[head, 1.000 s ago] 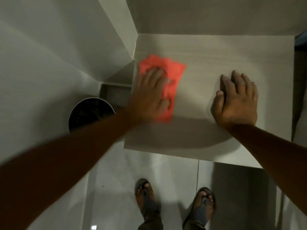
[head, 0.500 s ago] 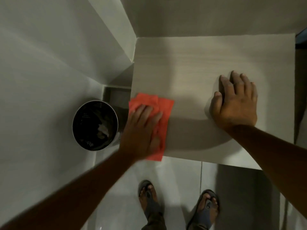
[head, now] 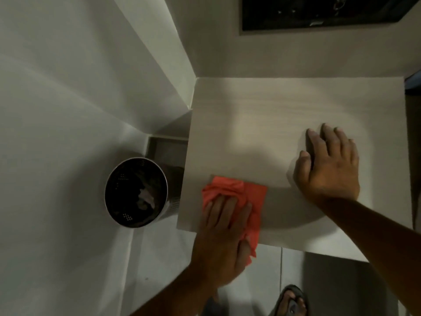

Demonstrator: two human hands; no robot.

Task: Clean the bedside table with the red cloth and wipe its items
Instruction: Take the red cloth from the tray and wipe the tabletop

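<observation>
The bedside table (head: 262, 115) has a pale wood-grain top with nothing standing on it. The red cloth (head: 241, 195) lies crumpled at the table's near left corner, partly hanging over the front edge. My left hand (head: 225, 238) presses flat on the cloth, fingers spread over it. My right hand (head: 328, 165) rests palm down on the right part of the tabletop, fingers apart, holding nothing.
A round metal waste bin (head: 136, 192) with some rubbish inside stands on the floor just left of the table. White walls close in at the left and behind. A dark framed panel (head: 319, 12) hangs above. My sandalled foot (head: 291, 302) is on the tiled floor below.
My left hand has dragged the red cloth from the far left of the tabletop toward the near front edge, then slightly rightward. My right hand has stayed planted.
</observation>
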